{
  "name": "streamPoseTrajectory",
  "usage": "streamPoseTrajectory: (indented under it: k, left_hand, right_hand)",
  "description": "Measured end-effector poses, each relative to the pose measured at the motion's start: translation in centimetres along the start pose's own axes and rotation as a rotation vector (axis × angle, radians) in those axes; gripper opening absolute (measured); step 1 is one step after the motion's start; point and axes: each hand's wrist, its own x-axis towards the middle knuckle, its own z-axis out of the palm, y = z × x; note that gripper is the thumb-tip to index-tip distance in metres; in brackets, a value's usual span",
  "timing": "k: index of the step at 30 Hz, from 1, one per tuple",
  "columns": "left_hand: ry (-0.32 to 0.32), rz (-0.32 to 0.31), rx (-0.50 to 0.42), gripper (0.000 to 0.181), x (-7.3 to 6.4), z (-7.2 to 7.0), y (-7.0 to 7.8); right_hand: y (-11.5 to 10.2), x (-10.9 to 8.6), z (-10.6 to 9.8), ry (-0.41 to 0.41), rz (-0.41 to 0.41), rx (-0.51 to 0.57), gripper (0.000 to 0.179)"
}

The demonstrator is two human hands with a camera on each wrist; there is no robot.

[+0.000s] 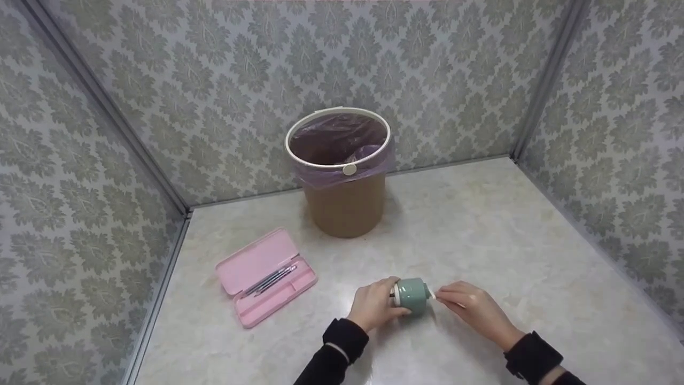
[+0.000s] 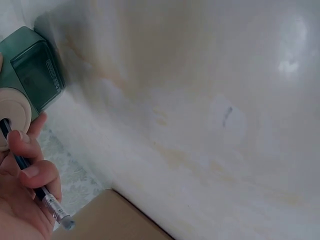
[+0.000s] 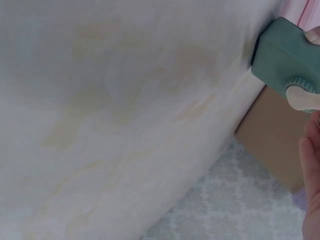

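Note:
A green crank pencil sharpener (image 1: 412, 295) is held in my left hand (image 1: 375, 305) near the front of the marble-patterned table. In the left wrist view, a dark pencil (image 2: 40, 191) sits in the hole of its cream front disc (image 2: 17, 111), eraser end outward. Fingers of that hand curl beside the pencil and the sharpener's body. On the opposite side, my right hand (image 1: 475, 309) pinches the cream crank handle (image 3: 299, 98). The fingertips on the handle are partly cut off at the right wrist view's edge. The pencil's tip is hidden inside the sharpener.
An open pink pencil case (image 1: 275, 310) lies left of my hands, with several pencils (image 1: 273, 279) in it. Behind stands a brown bin (image 1: 347, 208) with a white rim and a purple liner bag. Patterned wall panels (image 1: 454, 69) enclose the table's back and sides.

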Motion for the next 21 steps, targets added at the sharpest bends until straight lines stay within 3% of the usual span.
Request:
streamPoseTrajectory:
  k: [11,21]
  left_hand:
    - [0.001,-0.052,-0.083,0.069,-0.34,0.10,-0.14]
    - [0.011,-0.044,-0.093,0.066,0.06,0.20,-0.29]
  right_hand:
    - [-0.01,0.48,0.23,0.017,-0.046,0.016,0.039]
    - [0.00,0.56,0.26,0.003,-0.032,0.018,0.038]
